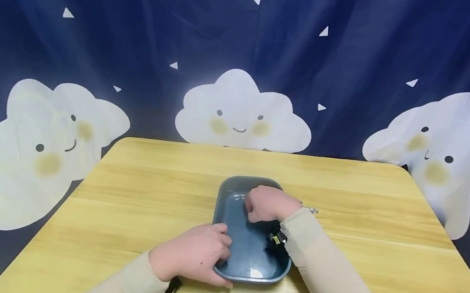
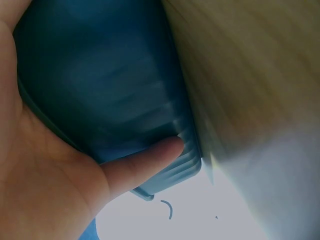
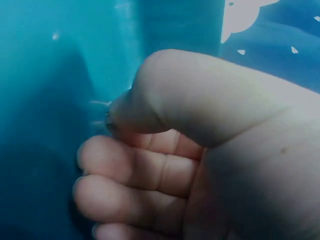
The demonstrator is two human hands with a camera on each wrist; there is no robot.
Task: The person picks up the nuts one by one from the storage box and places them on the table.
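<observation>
A blue-grey plastic bin with rounded corners stands on the table. My left hand grips its left wall near the front corner, fingers curled over the rim and the thumb against the ribbed outside, as the left wrist view shows. Inside the bin, toward its far half, is my right hand, fingers curled. Thumb and index finger pinch a small shiny piece; its kind I cannot tell. Several small, clear, shiny bits lie in the bin's far part, just left of the right hand.
Outside the bin's right wall, by the right wrist, small clear shiny pieces lie on the wooden table. Behind the table hangs a dark blue curtain printed with smiling clouds.
</observation>
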